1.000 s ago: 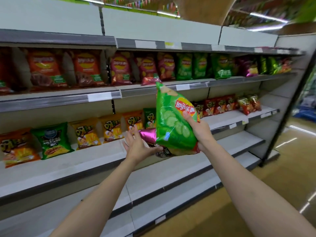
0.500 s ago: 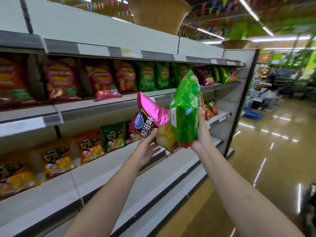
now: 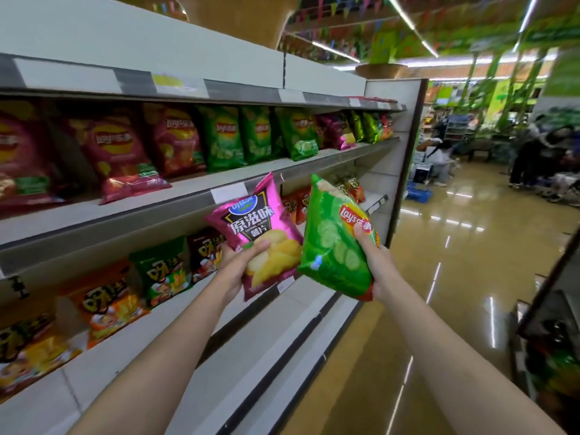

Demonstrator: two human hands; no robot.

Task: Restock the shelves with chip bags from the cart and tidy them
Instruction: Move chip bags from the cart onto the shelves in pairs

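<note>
The left hand [image 3: 240,266] is gripping a glossy pink foil chip bag [image 3: 259,233] by its lower part, thumb lying across the printed front and the other fingers hidden behind it. The right hand [image 3: 375,262] is clutching a shiny green plastic chip bag [image 3: 334,243] at its right edge, thumb pressing on the red logo. Both bags are being held upright, side by side and apart, with their printed fronts facing the camera, probably so the flavours can be read and matched to the rows already on the grey metal shelves [image 3: 194,202] on the left. Both are puffed, pillow-shaped and crinkly, so they are likely giving under the fingers. On the upper shelf, the row of green bags [image 3: 254,136] is standing farther along, with a pink bag [image 3: 334,130] beyond it; those look like the likely destinations. The cart cannot be made out clearly.
</note>
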